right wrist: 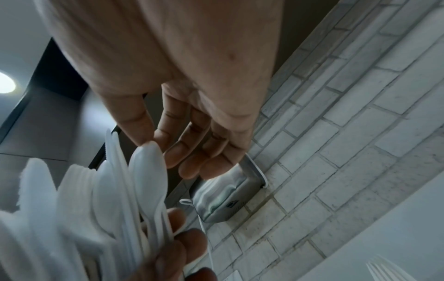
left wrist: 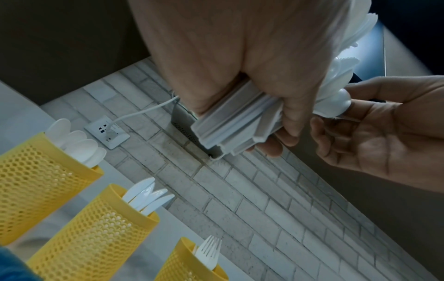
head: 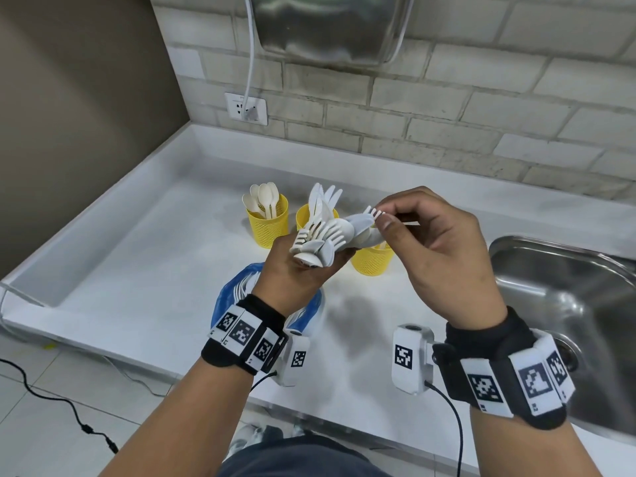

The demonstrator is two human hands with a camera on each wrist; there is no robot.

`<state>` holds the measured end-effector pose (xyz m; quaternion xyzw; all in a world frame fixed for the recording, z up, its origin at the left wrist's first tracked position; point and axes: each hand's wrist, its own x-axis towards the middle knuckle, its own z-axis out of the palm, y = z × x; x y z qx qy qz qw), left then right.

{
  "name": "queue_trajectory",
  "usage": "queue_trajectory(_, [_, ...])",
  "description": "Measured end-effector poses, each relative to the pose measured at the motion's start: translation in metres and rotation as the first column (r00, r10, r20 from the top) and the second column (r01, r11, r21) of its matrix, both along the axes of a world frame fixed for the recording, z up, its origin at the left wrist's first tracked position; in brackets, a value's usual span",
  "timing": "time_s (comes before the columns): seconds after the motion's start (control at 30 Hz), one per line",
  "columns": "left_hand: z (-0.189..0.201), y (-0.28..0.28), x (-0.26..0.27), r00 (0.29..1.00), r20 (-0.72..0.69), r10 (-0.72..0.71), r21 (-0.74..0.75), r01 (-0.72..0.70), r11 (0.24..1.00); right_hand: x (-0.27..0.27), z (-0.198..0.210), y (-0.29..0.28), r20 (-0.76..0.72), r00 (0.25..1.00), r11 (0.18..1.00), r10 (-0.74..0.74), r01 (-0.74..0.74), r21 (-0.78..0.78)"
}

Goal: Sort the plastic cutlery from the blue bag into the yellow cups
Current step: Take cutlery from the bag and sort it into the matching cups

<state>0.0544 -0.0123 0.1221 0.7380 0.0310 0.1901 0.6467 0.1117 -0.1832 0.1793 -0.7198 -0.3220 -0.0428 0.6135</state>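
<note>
The left hand [head: 303, 270] is gripping a mixed bundle of white plastic cutlery [head: 321, 235] by the handles, heads fanning upward, above the middle of the counter [head: 137, 270]. The right hand [head: 437, 249] is reaching in from the sink [head: 568, 304] side, thumb and fingers curling at the top of the fan; the head view suggests it is pinching a fork [head: 373, 212] by its tines, though the wrist views are showing the fingertips [right wrist: 192, 161] at a spoon bowl, so which piece it is taking is not certain. Three yellow cups [left wrist: 43, 182] are standing toward the back of the counter: one holding spoons [head: 263, 197], the middle one knives [left wrist: 146, 194], the one nearest the sink forks [left wrist: 209, 251]. The blue bag [head: 241, 290] is lying near the front edge beneath the left wrist, with more cutlery inside. These pieces are likely light, thin and slick, stiff yet prone to flexing, and they are nesting together, so one pulled by its head may drag neighbours out. Taking the neck or upper handle between thumb and forefinger while the left hand is loosening slightly should be separating one cleanly; tines look the most breakable part.
</note>
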Motion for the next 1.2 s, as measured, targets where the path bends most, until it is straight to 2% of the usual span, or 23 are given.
queue_trajectory(0.13, [-0.001, 0.001, 0.000, 1.000, -0.014, -0.004, 0.008, 0.004, 1.000, 0.002, 0.001, 0.002, 0.009, 1.000, 0.999, -0.014, 0.014, 0.032])
queue_trajectory(0.23, [0.000, 0.001, 0.001, 1.000, -0.019, 0.011, 0.037, -0.010, 0.999, 0.001, 0.002, 0.004, -0.034, 0.999, 0.996, -0.020, 0.023, 0.087])
queue_trajectory(0.3, [0.001, 0.002, 0.001, 1.000, -0.017, 0.022, 0.058, -0.021, 0.998, 0.000, 0.002, 0.004, -0.066, 0.998, 0.998, 0.001, 0.004, 0.070])
queue_trajectory(0.4, [0.001, 0.002, 0.000, 0.999, -0.018, 0.030, 0.077, -0.028, 0.997, 0.002, 0.001, 0.003, -0.013, 1.000, 1.000, 0.025, -0.025, 0.000])
queue_trajectory(0.5, [-0.002, 0.004, 0.000, 0.998, -0.037, 0.046, 0.033, -0.045, 0.998, 0.006, 0.004, 0.001, 0.003, 1.000, 0.999, 0.003, -0.003, 0.040])
queue_trajectory(0.7, [0.002, 0.002, -0.002, 0.997, -0.070, -0.040, -0.031, 0.038, 0.999, 0.009, 0.020, -0.008, -0.077, 0.997, 0.976, -0.004, 0.020, 0.215])
queue_trajectory(0.83, [0.000, 0.003, -0.001, 0.994, -0.080, -0.068, -0.047, 0.065, 0.997, 0.010, 0.040, -0.016, -0.169, 0.981, 0.871, 0.097, -0.002, 0.491])
queue_trajectory(0.9, [0.000, 0.003, -0.001, 0.994, -0.083, -0.077, -0.064, 0.072, 0.995, 0.014, 0.047, -0.019, -0.191, 0.974, 0.829, 0.124, 0.004, 0.560])
queue_trajectory(0.97, [0.000, 0.001, 0.000, 0.993, -0.069, -0.098, -0.108, 0.090, 0.990, 0.020, 0.047, -0.021, -0.221, 0.969, 0.830, 0.114, 0.029, 0.557])
queue_trajectory(1.07, [0.003, 0.000, 0.000, 0.989, -0.041, -0.145, -0.142, 0.137, 0.980, 0.029, 0.038, -0.019, -0.365, 0.919, 0.860, 0.151, 0.061, 0.507])
queue_trajectory(1.2, [0.010, -0.001, -0.001, 0.975, -0.035, -0.221, -0.176, 0.212, 0.961, 0.030, 0.022, -0.014, -0.447, 0.847, 0.868, 0.288, -0.034, 0.495])
